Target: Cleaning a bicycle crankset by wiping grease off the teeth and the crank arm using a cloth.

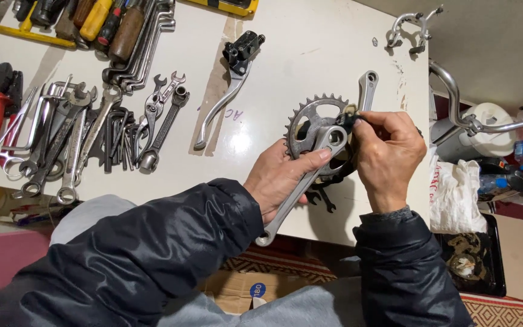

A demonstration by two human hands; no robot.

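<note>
Head view: one camera, looking down over the white tabletop (310, 54).
Thing: silver metal bicycle crank arm with toothed steel chainring (311, 124), held just above the tabletop's near edge.
Handling: likely heavy, stiff, greasy; teeth sharp, so the arm is the safer hold.
Left hand (282, 181): palm up, clamped on the crank arm, thumb across it.
Right hand (388, 154): fingers pinched together on a small dark part at the hub, possibly a tool.
Nearby: grey spanners (80, 133), silver brake lever (228, 85).

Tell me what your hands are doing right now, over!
Left hand grips the crankset by one crank arm. Right hand pinches a small dark part at its centre. Small wrench lies underneath on the table; nothing blocking.
</note>
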